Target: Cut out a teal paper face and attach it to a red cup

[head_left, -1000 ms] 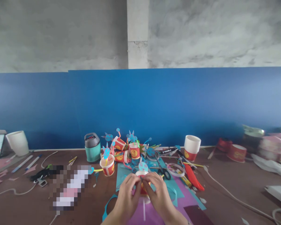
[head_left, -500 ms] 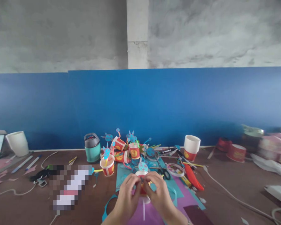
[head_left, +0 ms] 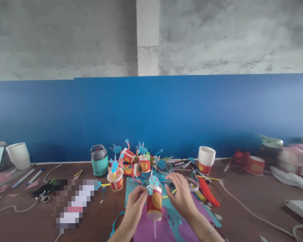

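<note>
My left hand (head_left: 135,205) pinches the rim of a red and white paper cup (head_left: 154,202), which stands upright on purple paper (head_left: 164,232) with a blue paper disc (head_left: 154,180) sticking up from its top and a white stick below it. To the right of the cup my right hand (head_left: 179,193) hovers with fingers spread, holding nothing, above black scissors and teal paper (head_left: 131,188). Behind stand several finished decorated cups (head_left: 131,161).
A teal lidded jar (head_left: 99,160) stands at the back left, a white cup (head_left: 206,159) at the back right. A red tool (head_left: 208,192), a white cable (head_left: 244,208), pens (head_left: 22,177) and a white bucket (head_left: 19,155) lie around on the brown table.
Both hands were pinched together over the cup. Now the right hand has let go and moved right and back, open. The left hand holds the upright cup alone.
</note>
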Available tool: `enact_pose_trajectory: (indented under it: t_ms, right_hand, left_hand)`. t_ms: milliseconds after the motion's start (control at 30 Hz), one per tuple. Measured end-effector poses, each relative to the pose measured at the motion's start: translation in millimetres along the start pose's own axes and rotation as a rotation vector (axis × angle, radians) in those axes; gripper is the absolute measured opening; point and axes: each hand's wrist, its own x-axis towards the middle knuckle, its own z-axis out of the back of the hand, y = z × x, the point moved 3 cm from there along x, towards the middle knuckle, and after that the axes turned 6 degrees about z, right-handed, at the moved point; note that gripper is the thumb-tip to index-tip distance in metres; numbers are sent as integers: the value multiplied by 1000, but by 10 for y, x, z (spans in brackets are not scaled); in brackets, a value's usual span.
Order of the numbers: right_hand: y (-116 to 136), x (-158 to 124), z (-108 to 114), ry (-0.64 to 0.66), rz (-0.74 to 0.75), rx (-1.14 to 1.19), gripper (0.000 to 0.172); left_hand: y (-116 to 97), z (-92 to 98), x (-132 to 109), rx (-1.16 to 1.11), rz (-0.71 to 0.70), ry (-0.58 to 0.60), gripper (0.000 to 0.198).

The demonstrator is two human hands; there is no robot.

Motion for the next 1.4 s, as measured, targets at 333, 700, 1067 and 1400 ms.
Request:
enact_pose_trajectory:
  t_ms: [333, 700, 1067, 1400]
  right_hand:
    - [426, -44, -8, 83, 293, 124, 12]
    - [-634, -68, 22, 98, -591, 33, 13]
    - [-564, -138, -324, 211, -700, 509, 20]
    - [-255, -26, -210, -2, -611, 942, 34]
  left_hand:
    - [-127, -202, 42, -61, 170, 123, 27]
    - [71, -108, 174, 745, -210, -60, 37]
    - [36, -181, -63, 908, -469, -113, 38]
    - [79, -141, -95, 919, -516, -168, 40]
